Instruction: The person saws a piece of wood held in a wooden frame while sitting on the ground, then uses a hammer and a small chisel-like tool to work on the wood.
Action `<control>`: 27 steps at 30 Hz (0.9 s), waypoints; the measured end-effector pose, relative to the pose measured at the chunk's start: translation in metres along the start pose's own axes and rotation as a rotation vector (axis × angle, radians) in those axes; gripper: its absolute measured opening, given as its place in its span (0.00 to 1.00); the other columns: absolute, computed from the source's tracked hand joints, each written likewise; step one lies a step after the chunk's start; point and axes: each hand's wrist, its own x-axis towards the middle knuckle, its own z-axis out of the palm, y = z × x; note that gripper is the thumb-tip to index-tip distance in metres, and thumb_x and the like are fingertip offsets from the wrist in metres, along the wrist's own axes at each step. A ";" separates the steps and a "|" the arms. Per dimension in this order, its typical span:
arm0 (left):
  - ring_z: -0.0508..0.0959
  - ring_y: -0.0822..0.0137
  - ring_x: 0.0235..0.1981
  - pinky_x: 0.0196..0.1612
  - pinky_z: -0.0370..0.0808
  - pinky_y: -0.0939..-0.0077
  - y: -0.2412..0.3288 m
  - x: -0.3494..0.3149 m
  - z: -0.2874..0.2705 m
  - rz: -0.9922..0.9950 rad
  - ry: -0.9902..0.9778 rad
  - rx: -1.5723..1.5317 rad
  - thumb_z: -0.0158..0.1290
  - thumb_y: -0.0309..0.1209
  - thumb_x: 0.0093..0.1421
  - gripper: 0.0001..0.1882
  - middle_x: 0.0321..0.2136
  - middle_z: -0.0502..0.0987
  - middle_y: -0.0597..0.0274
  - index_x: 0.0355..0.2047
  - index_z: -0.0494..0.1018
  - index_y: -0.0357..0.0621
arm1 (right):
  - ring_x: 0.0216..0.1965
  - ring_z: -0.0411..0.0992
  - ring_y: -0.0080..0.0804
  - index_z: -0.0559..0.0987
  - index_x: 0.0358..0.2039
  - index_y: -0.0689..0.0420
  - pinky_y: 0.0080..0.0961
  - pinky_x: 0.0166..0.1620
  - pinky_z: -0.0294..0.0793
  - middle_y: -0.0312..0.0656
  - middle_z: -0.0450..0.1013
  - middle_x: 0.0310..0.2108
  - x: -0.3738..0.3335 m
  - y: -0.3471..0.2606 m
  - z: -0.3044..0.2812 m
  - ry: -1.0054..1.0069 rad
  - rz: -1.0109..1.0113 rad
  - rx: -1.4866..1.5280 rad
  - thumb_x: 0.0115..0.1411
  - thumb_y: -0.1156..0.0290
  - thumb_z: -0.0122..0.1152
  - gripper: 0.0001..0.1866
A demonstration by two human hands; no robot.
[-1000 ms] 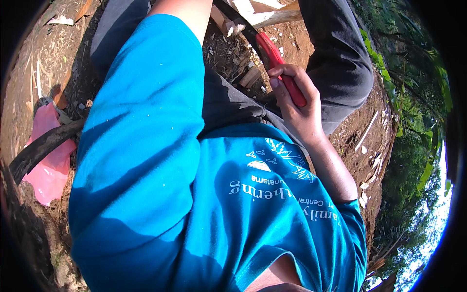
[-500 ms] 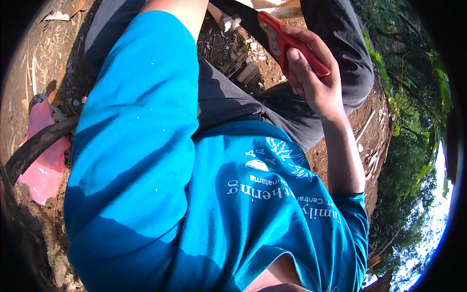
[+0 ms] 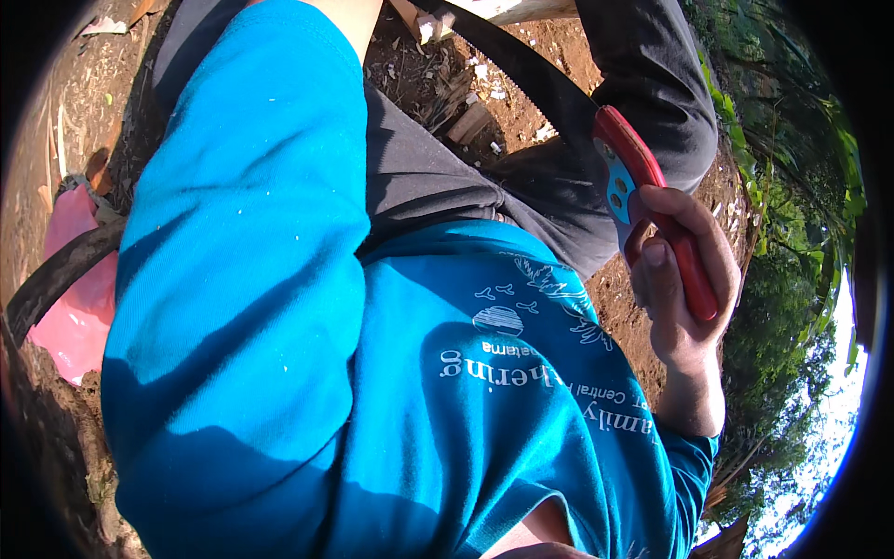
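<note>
My right hand (image 3: 684,265) is closed round the red handle of a handsaw (image 3: 638,154), held at the right beside my knee. Its dark toothed blade (image 3: 531,70) slants up and left from the handle, over the ground between my legs. Close to the far part of the blade lies a pale piece of wood (image 3: 531,9), cut off by the upper edge. My left arm, in a blue sleeve (image 3: 242,214), reaches out past the upper edge, so its hand is hidden.
Wood chips and a small wood block (image 3: 470,123) lie on the soil between my dark-trousered legs. At the left, a pink plastic bag (image 3: 70,307) lies under a dark curved branch (image 3: 65,270). Green plants (image 3: 782,214) stand along the right.
My right hand has drawn the saw back toward my body and to the right. More of the blade shows now. My left arm has shifted slightly left.
</note>
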 end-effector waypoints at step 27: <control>0.83 0.51 0.46 0.50 0.77 0.61 0.016 -0.002 -0.011 -0.065 -0.041 -0.121 0.65 0.59 0.52 0.35 0.44 0.84 0.44 0.45 0.83 0.38 | 0.48 0.82 0.39 0.80 0.52 0.52 0.32 0.52 0.79 0.44 0.82 0.46 0.111 0.083 0.106 0.128 -0.256 0.228 0.67 0.71 0.62 0.13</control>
